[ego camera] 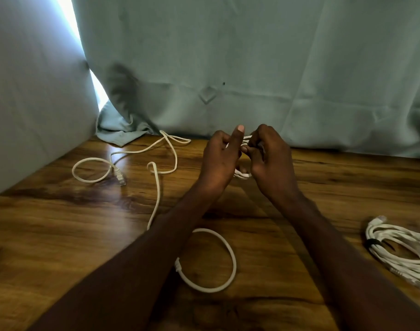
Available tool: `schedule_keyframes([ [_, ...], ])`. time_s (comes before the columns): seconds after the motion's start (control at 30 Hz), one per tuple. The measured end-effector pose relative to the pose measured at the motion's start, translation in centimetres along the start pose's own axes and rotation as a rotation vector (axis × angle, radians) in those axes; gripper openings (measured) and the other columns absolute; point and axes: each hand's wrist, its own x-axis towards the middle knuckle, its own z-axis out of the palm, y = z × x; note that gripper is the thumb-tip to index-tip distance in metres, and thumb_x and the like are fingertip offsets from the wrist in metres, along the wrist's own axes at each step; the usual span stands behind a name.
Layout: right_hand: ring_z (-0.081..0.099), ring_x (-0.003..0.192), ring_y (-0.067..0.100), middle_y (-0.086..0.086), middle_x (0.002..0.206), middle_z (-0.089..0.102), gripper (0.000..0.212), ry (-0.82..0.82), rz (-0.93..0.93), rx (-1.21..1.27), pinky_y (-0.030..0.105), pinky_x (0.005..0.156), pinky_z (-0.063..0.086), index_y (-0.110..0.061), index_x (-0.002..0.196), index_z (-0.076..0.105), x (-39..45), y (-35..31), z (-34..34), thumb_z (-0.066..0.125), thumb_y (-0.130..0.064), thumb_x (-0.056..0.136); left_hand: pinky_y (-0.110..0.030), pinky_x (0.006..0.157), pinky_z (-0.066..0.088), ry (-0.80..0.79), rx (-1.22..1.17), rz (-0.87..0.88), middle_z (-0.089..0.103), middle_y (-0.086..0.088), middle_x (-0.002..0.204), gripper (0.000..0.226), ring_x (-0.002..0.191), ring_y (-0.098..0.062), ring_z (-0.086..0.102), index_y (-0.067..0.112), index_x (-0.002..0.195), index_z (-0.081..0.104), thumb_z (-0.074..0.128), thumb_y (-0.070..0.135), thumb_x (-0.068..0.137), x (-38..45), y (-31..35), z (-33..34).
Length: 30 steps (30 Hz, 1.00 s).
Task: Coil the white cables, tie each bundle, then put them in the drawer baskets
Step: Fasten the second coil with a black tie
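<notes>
Left hand (219, 158) and right hand (271, 156) both grasped small coil (243, 174) of white cable above worktop (323, 187). Loose cable tail (157, 187) trailed left; tied bundle (400, 249) lay right. Advice: keep loops even, grip snug, feed slack steadily.

Glossy wood-grain table (61, 223), matt cloth curtain (252, 56), smooth white cables (156, 187).

Your left hand (219, 161) and right hand (268, 156) cover most of the cable (243, 175) held between them; you see only short white bits. Your left forearm hides part of the loose cable (156, 187). The frame's right edge cuts off the tied bundle (400, 249).
</notes>
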Motion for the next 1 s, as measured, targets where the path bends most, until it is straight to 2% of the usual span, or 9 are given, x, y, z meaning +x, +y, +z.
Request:
schedule_keyframes([
  [0.2, 0.067, 0.09, 0.027, 0.009, 0.095, 0.064, 0.014, 0.114, 0.275, 0.306, 0.05, 0.073, 0.059, -0.009, 0.095, 0.052, -0.3, -1.3, 1.2, 0.063, -0.014, 0.101, -0.029, 0.044, 0.047, 0.116, -0.115, -0.014, 0.056, -0.009, 0.07, 0.031, 0.043, -0.013, 0.052, 0.011, 0.087, 0.049, 0.065, 0.034, 0.1, 0.1, -0.3, 0.3],
  [0.33, 0.06, 0.072, 0.019, 0.013, 0.091, 0.059, 0.018, 0.33, 0.533, 0.443, 0.028, 0.049, 0.05, -0.01, 0.094, 0.05, -0.3, -1.9, 2.2, 0.06, -0.02, 0.105, -0.032, 0.043, 0.045, 0.034, -0.058, 0.136, 0.052, -0.012, 0.07, 0.033, 0.048, -0.02, 0.052, 0.008, 0.086, 0.045, 0.066, 0.03, 0.099, -1.1, -0.6, 1.3],
  [0.43, 0.059, 0.069, 0.016, 0.01, 0.087, 0.057, 0.018, 0.459, 0.659, 0.518, 0.034, 0.057, 0.053, -0.014, 0.094, 0.048, 0.1, -1.3, 1.5, 0.057, -0.025, 0.107, -0.032, 0.052, 0.047, -0.03, -0.046, 0.163, 0.053, -0.02, 0.069, 0.033, 0.058, -0.02, 0.054, -0.001, 0.085, 0.044, 0.064, 0.021, 0.1, -1.7, -0.5, 2.4],
  [0.5, 0.055, 0.06, 0.003, 0.004, 0.081, 0.053, 0.016, 0.491, 0.61, 0.474, 0.028, 0.056, 0.049, -0.011, 0.097, 0.047, 0.2, -1.0, 0.8, 0.056, -0.02, 0.107, -0.031, 0.056, 0.052, -0.079, -0.099, 0.046, 0.06, -0.022, 0.072, 0.027, 0.064, -0.022, 0.06, 0.004, 0.084, 0.047, 0.064, 0.016, 0.1, -1.6, -0.3, 2.8],
  [0.6, 0.052, 0.069, 0.003, -0.001, 0.081, 0.052, 0.015, 0.404, 0.429, 0.314, 0.029, 0.066, 0.044, -0.011, 0.093, 0.047, 0.1, -0.5, 0.2, 0.059, -0.013, 0.103, -0.045, 0.072, 0.056, -0.173, -0.214, -0.237, 0.068, -0.021, 0.082, 0.024, 0.077, -0.028, 0.066, 0.014, 0.079, 0.053, 0.07, 0.025, 0.093, -0.8, 0.1, 2.5],
  [0.67, 0.052, 0.07, 0.0, -0.004, 0.08, 0.054, 0.014, 0.33, 0.367, 0.291, 0.022, 0.067, 0.043, -0.01, 0.093, 0.049, 0.0, -0.4, 0.0, 0.061, -0.009, 0.101, -0.043, 0.076, 0.054, -0.258, -0.205, -0.35, 0.067, -0.02, 0.084, 0.021, 0.075, -0.027, 0.065, 0.012, 0.081, 0.057, 0.065, 0.021, 0.098, -0.3, 0.9, 1.7],
  [0.77, 0.052, 0.073, 0.003, -0.006, 0.08, 0.054, 0.013, 0.226, 0.278, 0.264, 0.02, 0.068, 0.044, -0.008, 0.092, 0.05, 0.0, -0.7, -0.4, 0.061, -0.005, 0.098, -0.033, 0.073, 0.057, -0.427, -0.173, -0.401, 0.069, -0.019, 0.091, 0.022, 0.071, -0.023, 0.068, 0.001, 0.097, 0.067, 0.049, 0.01, 0.103, 0.1, 2.2, 0.0],
  [0.83, 0.053, 0.076, 0.006, -0.003, 0.081, 0.054, 0.013, 0.171, 0.232, 0.268, 0.023, 0.072, 0.045, -0.006, 0.092, 0.05, 0.0, -0.8, -0.6, 0.061, -0.004, 0.097, -0.039, 0.081, 0.057, -0.491, -0.112, -0.451, 0.072, -0.021, 0.1, 0.03, 0.084, -0.027, 0.071, 0.001, 0.112, 0.069, 0.044, 0.012, 0.1, 0.0, 3.0, -0.9],
  [1.0, 0.06, 0.086, 0.033, 0.017, 0.089, 0.059, 0.011, 0.072, 0.163, 0.293, 0.043, 0.076, 0.051, -0.004, 0.093, 0.051, -0.1, -1.0, -0.4, 0.061, -0.007, 0.097, -0.043, 0.084, 0.049, -0.37, -0.05, -0.445, 0.064, -0.031, 0.108, 0.046, 0.093, -0.034, 0.06, -0.013, 0.121, 0.061, 0.044, 0.017, 0.091, 0.1, 3.6, -1.0],
])
